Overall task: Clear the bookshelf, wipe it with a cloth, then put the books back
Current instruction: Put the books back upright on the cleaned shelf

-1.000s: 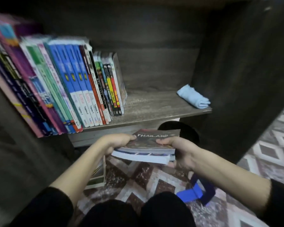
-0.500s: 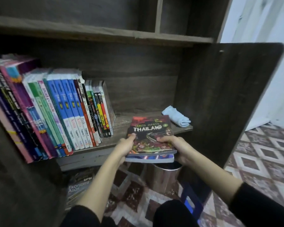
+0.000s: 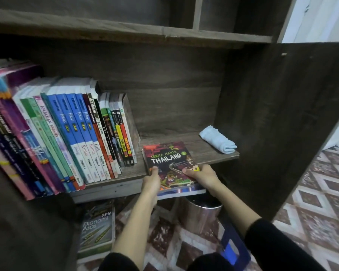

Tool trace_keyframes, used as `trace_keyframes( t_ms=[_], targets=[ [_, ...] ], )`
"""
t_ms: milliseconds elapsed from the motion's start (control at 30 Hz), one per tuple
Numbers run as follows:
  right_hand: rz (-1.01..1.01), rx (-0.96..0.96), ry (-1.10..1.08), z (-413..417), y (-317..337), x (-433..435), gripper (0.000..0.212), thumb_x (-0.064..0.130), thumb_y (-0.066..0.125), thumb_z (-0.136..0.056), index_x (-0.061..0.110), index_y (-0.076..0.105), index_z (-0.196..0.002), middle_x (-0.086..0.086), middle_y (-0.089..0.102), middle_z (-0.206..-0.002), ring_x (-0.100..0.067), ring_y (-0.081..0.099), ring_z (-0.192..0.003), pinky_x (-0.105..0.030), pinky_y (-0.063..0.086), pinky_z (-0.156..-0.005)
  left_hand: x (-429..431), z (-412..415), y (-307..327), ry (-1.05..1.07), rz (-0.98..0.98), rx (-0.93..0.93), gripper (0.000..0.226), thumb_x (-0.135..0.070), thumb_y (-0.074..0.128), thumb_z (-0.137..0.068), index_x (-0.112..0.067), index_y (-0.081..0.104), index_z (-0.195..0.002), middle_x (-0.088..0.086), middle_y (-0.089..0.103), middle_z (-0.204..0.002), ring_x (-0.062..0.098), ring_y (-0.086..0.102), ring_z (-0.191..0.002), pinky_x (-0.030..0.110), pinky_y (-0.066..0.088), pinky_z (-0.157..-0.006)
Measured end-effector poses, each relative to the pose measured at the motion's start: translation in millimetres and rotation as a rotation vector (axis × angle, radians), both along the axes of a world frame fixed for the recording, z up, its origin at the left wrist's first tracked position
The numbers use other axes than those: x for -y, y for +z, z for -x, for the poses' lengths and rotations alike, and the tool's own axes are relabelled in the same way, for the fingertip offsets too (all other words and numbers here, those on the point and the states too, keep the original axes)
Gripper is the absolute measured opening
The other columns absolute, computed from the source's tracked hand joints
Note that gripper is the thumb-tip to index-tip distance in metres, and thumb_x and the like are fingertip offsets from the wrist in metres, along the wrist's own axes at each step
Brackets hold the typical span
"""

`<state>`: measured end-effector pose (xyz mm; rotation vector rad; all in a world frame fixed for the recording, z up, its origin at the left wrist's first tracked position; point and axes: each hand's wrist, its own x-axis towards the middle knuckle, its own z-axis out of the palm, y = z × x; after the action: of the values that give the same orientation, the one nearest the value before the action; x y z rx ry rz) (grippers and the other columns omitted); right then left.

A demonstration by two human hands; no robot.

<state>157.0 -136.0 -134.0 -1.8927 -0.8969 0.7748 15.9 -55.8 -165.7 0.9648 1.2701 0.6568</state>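
Note:
A small stack of books topped by a dark "Thailand" book (image 3: 169, 159) lies flat, half on the wooden shelf (image 3: 204, 151), its near end jutting past the front edge. My left hand (image 3: 151, 179) grips the stack's left near corner, thumb on the cover. My right hand (image 3: 203, 176) grips the right near corner the same way. A row of upright books (image 3: 72, 137) leans left on the shelf's left part. A folded light-blue cloth (image 3: 217, 140) lies at the shelf's right end.
Below the shelf a metal bin (image 3: 201, 214) stands on the patterned floor (image 3: 317, 202). An "Ekonomi Asas" book (image 3: 96, 231) lies on the floor at left. A blue object (image 3: 233, 245) sits near my knees. The dark side panel (image 3: 278, 124) closes the shelf's right side.
Both hands raised the book stack from near the floor and pushed it forward onto the shelf's open part. The view tilted upward.

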Motion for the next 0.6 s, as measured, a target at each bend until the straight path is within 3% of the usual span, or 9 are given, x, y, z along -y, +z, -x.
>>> trace_keyframes(
  t_ms=[100,200,267,333,400,500,600],
  targets=[
    [-0.136,0.646,0.1,3.6,-3.1,6.7,0.07,0.055,0.065,-0.081,0.015,0.046,-0.136,-0.001,0.053,-0.134,-0.017,0.048,-0.126,-0.039,0.036,-0.107,0.2,-0.6,5.6,0.0,-0.001,0.015,0.055,-0.051,0.039,-0.096,-0.008,0.048,-0.13,0.009,0.056,-0.13,0.031,0.055,-0.115,0.043,0.042,-0.102],
    [-0.157,1.033,0.412,18.0,-8.8,21.6,0.1,0.076,0.053,-0.074,0.017,0.026,-0.15,0.002,0.029,-0.154,-0.017,0.021,-0.145,-0.034,0.007,-0.118,-3.2,2.2,6.5,-0.041,-0.002,0.075,0.039,-0.043,0.04,-0.098,-0.013,0.054,-0.12,0.005,0.061,-0.122,0.024,0.061,-0.105,0.039,0.045,-0.098],
    [-0.137,1.323,0.425,27.2,-28.0,19.1,0.107,0.076,0.056,-0.067,0.014,0.025,-0.149,-0.005,0.036,-0.151,-0.023,0.031,-0.141,-0.039,0.014,-0.114,-5.4,2.9,7.8,-0.06,0.012,0.133,0.04,-0.043,0.042,-0.097,-0.012,0.058,-0.117,0.006,0.066,-0.112,0.025,0.065,-0.097,0.042,0.049,-0.093],
    [-0.151,1.408,0.321,31.9,-48.0,10.4,0.105,0.054,0.077,-0.059,0.011,0.031,-0.143,-0.01,0.054,-0.135,-0.027,0.052,-0.125,-0.041,0.039,-0.104,-5.6,1.8,8.3,-0.082,0.039,0.165,0.041,-0.042,0.044,-0.096,-0.011,0.061,-0.115,0.013,0.07,-0.104,0.03,0.068,-0.092,0.043,0.054,-0.084],
    [-0.301,1.419,0.194,32.5,-55.6,1.3,0.085,0.03,0.082,-0.056,0.011,0.042,-0.129,-0.007,0.065,-0.116,-0.025,0.064,-0.103,-0.035,0.051,-0.086,-5.4,1.4,8.4,-0.096,0.028,0.16,0.039,-0.041,0.042,-0.097,-0.011,0.062,-0.112,0.014,0.071,-0.101,0.03,0.069,-0.088,0.038,0.056,-0.074],
    [-0.491,1.438,0.078,27.8,-55.7,-7.9,0.059,0.022,0.071,-0.065,0.012,0.047,-0.117,-0.007,0.069,-0.105,-0.025,0.066,-0.091,-0.032,0.053,-0.075,-3.9,0.2,11.8,-0.129,0.011,0.117,0.04,-0.043,0.039,-0.098,-0.011,0.063,-0.104,0.013,0.072,-0.094,0.027,0.069,-0.079,0.036,0.055,-0.07],
    [-0.556,1.426,0.056,22.6,-59.0,-14.2,0.04,0.021,0.052,-0.076,0.013,0.048,-0.115,-0.008,0.071,-0.103,-0.027,0.068,-0.09,-0.035,0.056,-0.075,-6.0,-0.8,8.8,-0.155,-0.026,0.049,0.046,-0.051,0.036,-0.096,-0.015,0.065,-0.097,0.01,0.072,-0.088,0.025,0.069,-0.08,0.042,0.054,-0.085]
  ],
)
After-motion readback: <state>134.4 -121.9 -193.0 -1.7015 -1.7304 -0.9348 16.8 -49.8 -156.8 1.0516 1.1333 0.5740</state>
